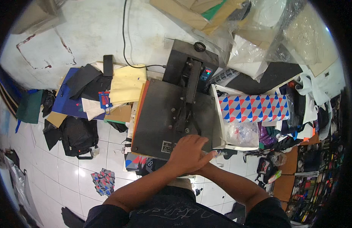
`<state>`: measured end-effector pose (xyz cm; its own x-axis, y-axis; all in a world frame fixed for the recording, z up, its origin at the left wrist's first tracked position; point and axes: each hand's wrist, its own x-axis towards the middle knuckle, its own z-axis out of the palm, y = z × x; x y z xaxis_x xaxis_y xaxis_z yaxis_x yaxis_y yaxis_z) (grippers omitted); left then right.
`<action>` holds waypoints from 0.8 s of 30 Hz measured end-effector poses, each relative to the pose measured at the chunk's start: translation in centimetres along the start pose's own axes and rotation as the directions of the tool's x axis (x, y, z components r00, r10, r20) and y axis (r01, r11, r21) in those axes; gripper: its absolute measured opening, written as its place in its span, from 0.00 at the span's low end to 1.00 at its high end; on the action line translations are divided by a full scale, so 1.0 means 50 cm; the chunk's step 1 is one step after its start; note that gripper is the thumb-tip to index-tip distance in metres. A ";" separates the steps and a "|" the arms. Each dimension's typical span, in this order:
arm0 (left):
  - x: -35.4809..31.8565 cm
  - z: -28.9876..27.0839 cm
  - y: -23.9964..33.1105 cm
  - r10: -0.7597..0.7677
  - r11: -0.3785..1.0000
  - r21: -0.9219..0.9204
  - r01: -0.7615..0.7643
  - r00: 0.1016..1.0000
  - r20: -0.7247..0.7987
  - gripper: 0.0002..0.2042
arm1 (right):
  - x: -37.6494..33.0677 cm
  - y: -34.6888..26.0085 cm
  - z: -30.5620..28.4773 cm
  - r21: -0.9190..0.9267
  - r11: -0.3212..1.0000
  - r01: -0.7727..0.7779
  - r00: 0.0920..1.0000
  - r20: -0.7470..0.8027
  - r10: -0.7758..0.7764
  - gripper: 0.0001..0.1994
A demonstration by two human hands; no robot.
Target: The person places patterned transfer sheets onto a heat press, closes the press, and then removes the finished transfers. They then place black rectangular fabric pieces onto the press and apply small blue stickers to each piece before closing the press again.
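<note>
A black heat press (160, 114) stands in front of me with its upper plate down and its lever arm (188, 95) running toward me. My left hand (189, 152) lies at the near edge of the press, fingers pointing right. It covers my right hand (207, 166), of which little more than the wrist shows. Whatever is under the two hands is hidden. The press's control box (205, 73) has a lit display.
A white tray (218, 114) right of the press holds red, white and blue patterned fabric (252, 108) and a clear plastic bag (242, 133). Yellow sheets (126, 83), dark fabric and a black phone (108, 65) lie left. A black bag (79, 135) and patterned scraps (103, 181) sit on the tiled floor.
</note>
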<state>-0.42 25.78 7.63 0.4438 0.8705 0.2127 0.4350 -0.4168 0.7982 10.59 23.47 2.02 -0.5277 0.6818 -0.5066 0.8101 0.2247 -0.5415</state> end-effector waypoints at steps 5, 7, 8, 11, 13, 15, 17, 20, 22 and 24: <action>-0.018 0.052 -0.072 -0.028 0.999 -0.036 0.025 0.995 -0.093 0.25 | 0.011 0.028 0.019 0.007 0.999 0.051 0.995 -0.090 -0.051 0.25; -0.024 0.061 -0.089 -0.044 0.999 -0.035 0.041 0.994 -0.098 0.23 | 0.000 0.043 0.035 0.019 0.998 0.066 0.989 -0.137 -0.062 0.25; -0.022 0.068 -0.087 -0.073 0.997 -0.024 0.071 0.994 -0.076 0.22 | 0.000 0.054 0.041 0.023 0.997 0.080 0.984 -0.163 -0.075 0.26; -0.015 0.068 -0.059 -0.110 0.991 0.069 0.117 0.989 -0.102 0.19 | 0.025 0.086 0.075 0.012 0.980 0.197 0.944 -0.271 -0.187 0.26; -0.016 0.062 -0.061 -0.002 1.000 0.012 0.004 0.983 -0.183 0.15 | 0.021 0.056 0.047 0.033 0.997 0.069 0.947 -0.315 -0.055 0.29; -0.029 0.073 -0.070 0.081 0.997 0.039 -0.074 0.959 -0.273 0.12 | -0.004 0.022 0.022 0.082 0.991 0.107 0.907 -0.416 -0.063 0.25; -0.043 0.089 -0.057 0.106 0.994 0.055 -0.094 0.953 -0.283 0.13 | -0.017 0.033 0.041 0.091 0.975 0.202 0.835 -0.536 -0.123 0.24; -0.067 0.091 -0.051 0.158 0.984 0.116 -0.132 0.953 -0.260 0.14 | -0.012 0.043 0.079 0.101 0.964 0.244 0.728 -0.676 -0.113 0.21; -0.108 0.083 -0.083 0.192 0.978 0.129 -0.161 0.942 -0.277 0.16 | -0.036 0.020 0.087 -0.049 0.979 0.200 0.739 -0.649 -0.184 0.24; -0.184 0.083 -0.113 0.264 0.942 0.294 -0.164 0.902 -0.341 0.17 | -0.055 0.011 0.110 -0.155 0.954 0.257 0.643 -0.709 -0.289 0.27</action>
<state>-3.70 19.03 -1.19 0.2477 0.7646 0.5951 0.5672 -0.6124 0.5507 11.07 17.89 -0.57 -0.3922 0.8672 0.3068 0.6765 0.4979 -0.5426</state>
